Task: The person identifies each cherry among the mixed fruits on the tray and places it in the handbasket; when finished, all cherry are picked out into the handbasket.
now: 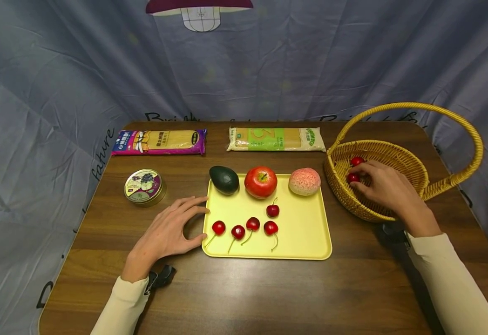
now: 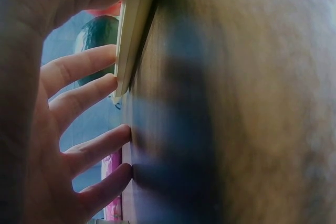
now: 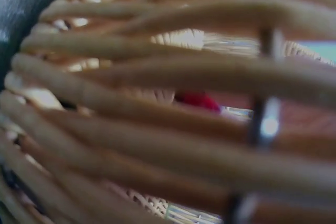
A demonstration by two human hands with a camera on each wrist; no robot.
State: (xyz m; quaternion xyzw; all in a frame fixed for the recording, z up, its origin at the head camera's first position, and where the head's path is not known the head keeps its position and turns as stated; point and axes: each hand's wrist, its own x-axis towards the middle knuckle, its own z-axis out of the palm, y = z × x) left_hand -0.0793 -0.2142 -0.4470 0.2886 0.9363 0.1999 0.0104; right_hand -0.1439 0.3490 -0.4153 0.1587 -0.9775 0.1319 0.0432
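Observation:
My left hand touches the left edge of a yellow tray with spread fingers. Inside the wicker basket, my right hand pinches a red cherry between thumb and fingers. Another cherry lies in the basket just beyond it. Several stemmed cherries are on the tray. Along its far side sit a dark green avocado, a red apple and a pinkish peach. Basket weave hides most of the right hand in the right wrist view.
Two packs of noodles, one purple and one green and white, lie along the back of the wooden table. A round tin stands left of the tray. The basket's tall handle arches up on the right.

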